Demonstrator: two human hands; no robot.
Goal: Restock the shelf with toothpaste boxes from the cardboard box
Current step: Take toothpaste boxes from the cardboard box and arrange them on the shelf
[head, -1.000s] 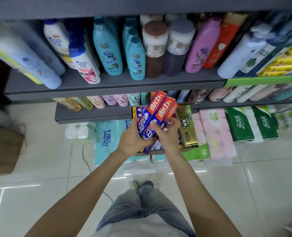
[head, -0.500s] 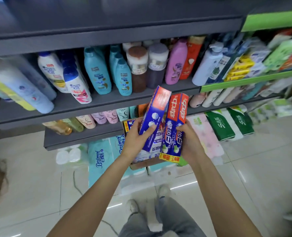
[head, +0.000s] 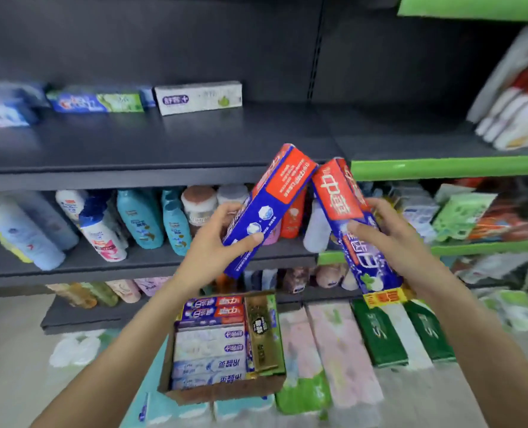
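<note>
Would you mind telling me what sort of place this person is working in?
Most likely a shop's toiletries aisle: dark grey metal shelves carry boxed toothpaste, rows of plastic shampoo bottles fill the tier below, and an open brown cardboard box of toothpaste stock sits below the hands.

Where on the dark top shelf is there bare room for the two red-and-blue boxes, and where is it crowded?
Free: the top shelf from the white toothpaste box rightward to the white packs. Its front strip, ahead of the left-hand boxes, is bare too. Crowded: the bottle shelf below, packed along its length.
</note>
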